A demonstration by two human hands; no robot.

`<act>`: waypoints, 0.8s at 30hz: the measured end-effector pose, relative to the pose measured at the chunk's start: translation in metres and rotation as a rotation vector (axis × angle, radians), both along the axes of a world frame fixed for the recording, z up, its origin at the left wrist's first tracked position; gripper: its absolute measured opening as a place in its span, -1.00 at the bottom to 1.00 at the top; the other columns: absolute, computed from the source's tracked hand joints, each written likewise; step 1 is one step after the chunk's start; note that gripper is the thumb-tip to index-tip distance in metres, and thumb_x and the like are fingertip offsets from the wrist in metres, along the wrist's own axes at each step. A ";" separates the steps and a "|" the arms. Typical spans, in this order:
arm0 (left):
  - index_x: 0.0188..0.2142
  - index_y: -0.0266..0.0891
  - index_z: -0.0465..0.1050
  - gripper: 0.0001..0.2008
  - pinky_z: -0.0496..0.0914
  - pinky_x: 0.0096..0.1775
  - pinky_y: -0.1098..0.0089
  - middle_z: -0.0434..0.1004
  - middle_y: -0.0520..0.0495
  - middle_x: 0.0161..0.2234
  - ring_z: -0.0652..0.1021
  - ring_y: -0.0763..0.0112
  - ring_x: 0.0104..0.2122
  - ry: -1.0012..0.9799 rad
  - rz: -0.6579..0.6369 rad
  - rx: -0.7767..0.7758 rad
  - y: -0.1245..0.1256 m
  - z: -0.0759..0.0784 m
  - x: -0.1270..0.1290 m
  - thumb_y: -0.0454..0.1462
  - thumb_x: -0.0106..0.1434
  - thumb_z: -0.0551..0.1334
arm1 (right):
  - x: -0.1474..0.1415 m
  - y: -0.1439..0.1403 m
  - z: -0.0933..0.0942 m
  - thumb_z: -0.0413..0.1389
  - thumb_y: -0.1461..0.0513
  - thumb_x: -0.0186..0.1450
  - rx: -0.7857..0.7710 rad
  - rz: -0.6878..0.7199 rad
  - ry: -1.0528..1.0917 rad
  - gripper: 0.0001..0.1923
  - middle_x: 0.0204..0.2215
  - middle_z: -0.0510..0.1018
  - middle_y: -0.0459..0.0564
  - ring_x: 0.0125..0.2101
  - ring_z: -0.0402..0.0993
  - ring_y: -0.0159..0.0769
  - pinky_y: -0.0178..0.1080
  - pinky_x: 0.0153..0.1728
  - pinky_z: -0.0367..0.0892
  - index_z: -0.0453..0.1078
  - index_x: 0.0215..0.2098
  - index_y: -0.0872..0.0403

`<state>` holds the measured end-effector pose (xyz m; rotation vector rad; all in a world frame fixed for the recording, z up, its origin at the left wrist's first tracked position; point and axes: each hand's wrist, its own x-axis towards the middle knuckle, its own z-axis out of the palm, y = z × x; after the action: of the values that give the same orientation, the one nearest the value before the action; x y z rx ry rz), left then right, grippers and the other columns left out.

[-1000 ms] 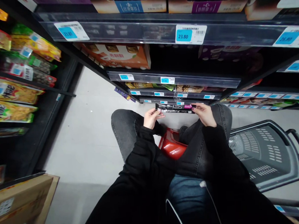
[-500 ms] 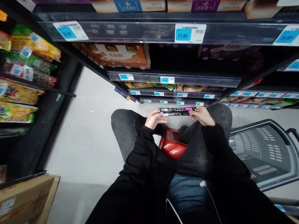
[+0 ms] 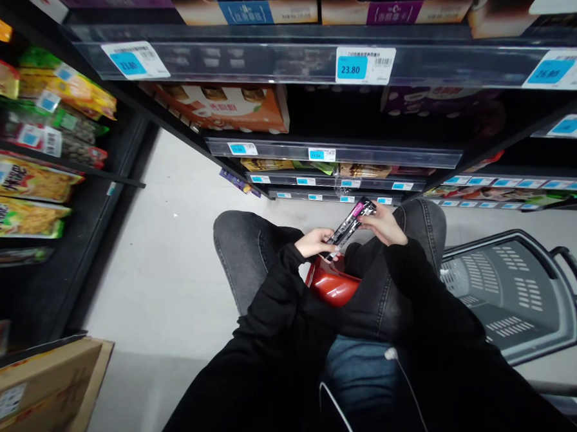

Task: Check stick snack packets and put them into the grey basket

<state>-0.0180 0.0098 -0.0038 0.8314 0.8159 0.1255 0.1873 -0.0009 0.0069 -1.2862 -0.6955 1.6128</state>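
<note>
Two hands are holding one slim black packet [image 3: 351, 224] with a pink end, tilted so the pink end is pointing up toward the shelves and the other end is dipping toward the lap. It is hanging above the gap between the knees, over a red seat [image 3: 331, 283]. The right hand [image 3: 384, 222] is pinching the upper, pink end with closed fingers, while the left hand [image 3: 314, 242] is closing its fingers on the lower end. Doing this handling well probably means keeping both pinches at the very ends, so the printed face is staying uncovered and the thin packet is not bending. Black sleeves are running back from both wrists. A grey shopping basket [image 3: 556, 331] is sitting on the floor just to the right, and price-tagged shelves [image 3: 333, 154] are standing ahead.
</note>
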 end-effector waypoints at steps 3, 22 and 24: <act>-0.33 -0.36 0.31 -0.59 0.48 -0.49 0.30 0.54 -0.16 -0.46 0.57 0.27 -0.53 -0.046 0.097 0.002 -0.011 0.001 0.020 -0.18 -0.10 0.38 | -0.013 -0.001 -0.007 0.23 0.23 -0.09 0.054 -0.033 -0.053 -0.69 -0.50 0.44 -0.16 -0.46 0.39 -0.43 -0.29 -0.39 0.36 0.33 -0.36 0.09; -0.33 -0.37 0.31 -0.60 0.48 -0.49 0.28 0.54 -0.16 -0.42 0.56 0.26 -0.53 -0.151 0.358 -0.079 -0.033 0.001 0.061 -0.18 -0.09 0.38 | -0.018 -0.005 -0.010 0.09 0.11 0.08 0.132 -0.208 -0.430 -0.78 -0.70 0.28 -0.21 -0.66 0.13 -0.50 -0.38 -0.61 0.08 0.28 -0.58 0.09; -0.32 -0.37 0.30 -0.60 0.48 -0.48 0.28 0.54 -0.18 -0.41 0.56 0.27 -0.53 -0.152 0.344 -0.062 -0.035 0.001 0.062 -0.19 -0.07 0.37 | -0.019 -0.004 -0.010 0.09 0.10 0.08 0.140 -0.238 -0.400 -0.80 -0.68 0.32 -0.20 -0.65 0.15 -0.50 -0.38 -0.60 0.10 0.31 -0.52 0.09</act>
<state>0.0436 -0.0248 -0.0028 0.6098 0.8093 0.4600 0.1687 -0.0046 -0.0030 -1.5411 -0.8447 1.1068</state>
